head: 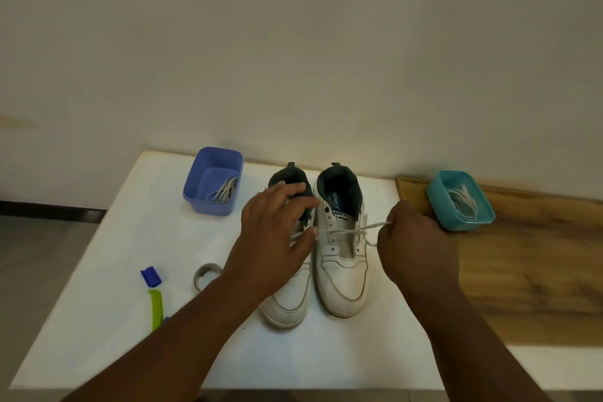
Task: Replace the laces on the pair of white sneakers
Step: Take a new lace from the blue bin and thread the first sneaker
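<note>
Two white sneakers stand side by side on the white table, toes toward me. The right sneaker has a single white lace running across its eyelets. My right hand pinches one end of that lace at the shoe's right side. My left hand hovers over the left sneaker, thumb and fingers holding the lace's other end, hiding most of that shoe's upper.
A blue tub with grey laces sits at the back left. A teal tub with white laces rests on a wooden board at the right. A tape roll and a green-and-blue tool lie front left.
</note>
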A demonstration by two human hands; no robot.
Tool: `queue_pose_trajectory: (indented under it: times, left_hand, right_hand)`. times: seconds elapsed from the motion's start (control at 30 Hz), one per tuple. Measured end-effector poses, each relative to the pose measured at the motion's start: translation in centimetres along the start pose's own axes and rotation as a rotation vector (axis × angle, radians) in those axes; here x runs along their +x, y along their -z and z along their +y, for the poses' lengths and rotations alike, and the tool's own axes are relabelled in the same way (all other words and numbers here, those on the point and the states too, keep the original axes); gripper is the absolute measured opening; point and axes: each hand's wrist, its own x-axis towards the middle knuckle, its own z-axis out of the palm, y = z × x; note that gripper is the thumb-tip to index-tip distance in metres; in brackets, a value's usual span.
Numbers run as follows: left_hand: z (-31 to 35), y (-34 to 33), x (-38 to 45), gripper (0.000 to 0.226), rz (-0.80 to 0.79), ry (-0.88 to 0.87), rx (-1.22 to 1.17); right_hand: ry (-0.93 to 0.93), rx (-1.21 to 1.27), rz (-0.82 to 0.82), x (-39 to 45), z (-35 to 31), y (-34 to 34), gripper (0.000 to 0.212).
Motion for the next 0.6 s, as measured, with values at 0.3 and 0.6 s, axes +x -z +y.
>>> queue_pose_trajectory:
  times: [0.3,0.6]
  left_hand:
    - [3.7,2.3,0.1,0.037,-0.192,0.291,-0.687]
    - [2.6,2.8,0.8,0.04,-0.164,0.556,-0.902]
  right_hand:
    - [0.571,0.749,0.215,-2.4,-3.3,2.5,0.014]
    - [0.69,0.732,-0.402,-2.6,-3.9,-0.1,0.025]
